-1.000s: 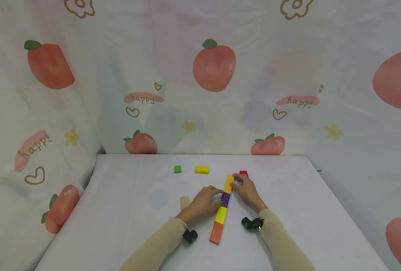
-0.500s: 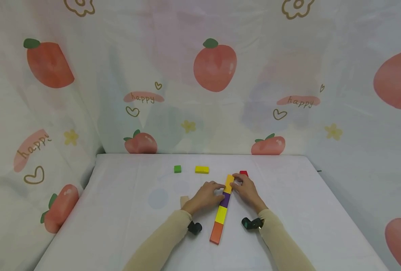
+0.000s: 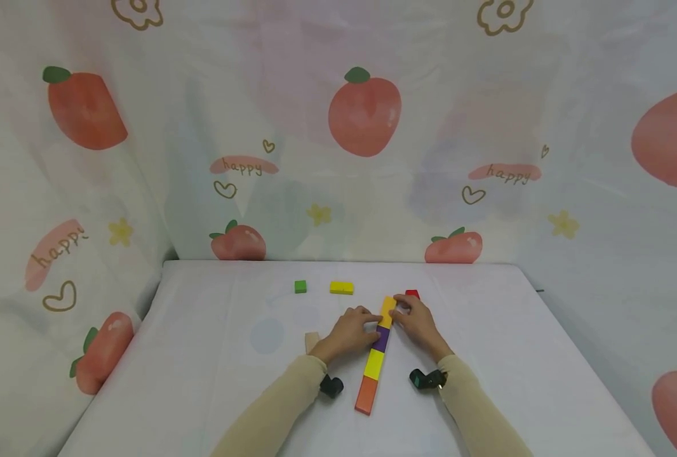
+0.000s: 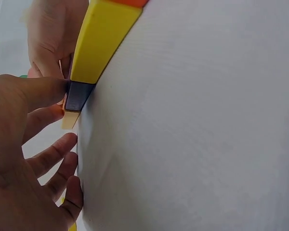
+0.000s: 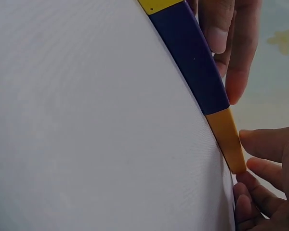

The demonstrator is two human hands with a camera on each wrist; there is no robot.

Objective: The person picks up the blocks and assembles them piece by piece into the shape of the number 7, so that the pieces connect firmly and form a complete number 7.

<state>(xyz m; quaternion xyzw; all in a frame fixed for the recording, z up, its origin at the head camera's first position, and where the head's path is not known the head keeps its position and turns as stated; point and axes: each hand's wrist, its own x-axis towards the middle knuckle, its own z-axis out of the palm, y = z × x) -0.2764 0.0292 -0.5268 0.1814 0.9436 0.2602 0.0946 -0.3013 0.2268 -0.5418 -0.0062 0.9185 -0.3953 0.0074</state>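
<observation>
Orange block (image 3: 388,310) on table (image 3: 161,381), far end of row (image 3: 375,364); abuts purple block (image 3: 381,343)
Right grip (image 3: 417,322) half spread, thumb against right side; left grip (image 3: 350,330) spread, thumb at purple block; neither wraps anything
Likely light, stiff, slick; best pinched by long sides

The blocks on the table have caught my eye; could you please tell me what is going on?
A person has both hands at a line of four blocks, near to far: an orange block, a yellow block, a purple block and an amber block. The right hand touches the amber block; the left hand touches the purple one. Toward the back lie a green block, another yellow block and a partly hidden red block.
</observation>
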